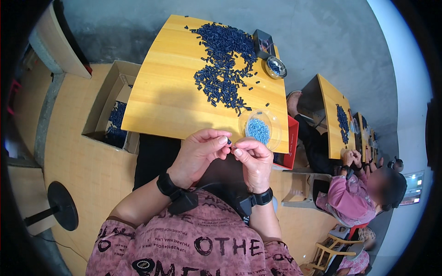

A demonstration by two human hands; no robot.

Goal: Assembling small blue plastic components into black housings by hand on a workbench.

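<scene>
My left hand (199, 152) pinches a small dark blue cylindrical piece (229, 141) between thumb and forefinger. Close beside it, my right hand (254, 161) is closed in a pinch on something tiny that I cannot make out. The fingertips of both hands nearly meet in front of the table's near edge. Just beyond my right hand stands a clear round tub (278, 131) with many small light blue pieces (258, 130) in it. A large heap of dark blue cylindrical pieces (225, 83) spreads over the wooden table (161, 83).
A metal bowl (276, 67) and a dark box (263, 43) stand at the far right. Right of the table is a red box (293, 142); a cardboard box (99, 106) with dark blue pieces is at left. Another person (345, 195) sits at the neighbouring table (332, 110).
</scene>
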